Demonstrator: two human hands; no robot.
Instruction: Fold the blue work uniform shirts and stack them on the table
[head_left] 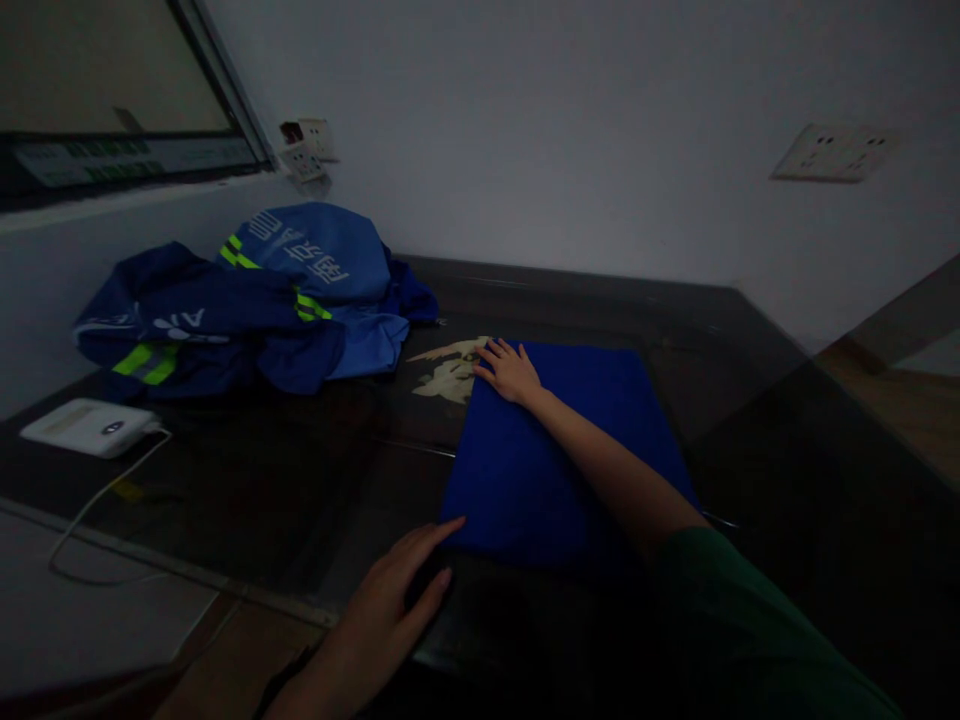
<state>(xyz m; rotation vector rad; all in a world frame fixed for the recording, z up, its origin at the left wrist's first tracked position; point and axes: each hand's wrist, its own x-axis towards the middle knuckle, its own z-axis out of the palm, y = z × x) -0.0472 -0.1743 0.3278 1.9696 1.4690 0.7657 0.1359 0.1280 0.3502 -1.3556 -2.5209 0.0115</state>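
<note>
A flat piece of blue fabric (555,450), folded to a near rectangle, lies on the dark table (300,500). Across it reaches my right arm in a green sleeve; my right hand (511,372) rests palm down on its far left corner, fingers spread. By the near left corner is my left hand (397,590), its forefinger stretched out to the fabric's edge and its thumb apart. Whether any fabric is under the left palm cannot be seen. Neither hand grips anything visible.
Blue garments (225,310) with yellow-green stripes are heaped at the back left. A white device (94,425) with a cable stands at the left edge. A pale patch (450,372) marks the tabletop beside the fabric. Wall sockets (832,152) are at the right.
</note>
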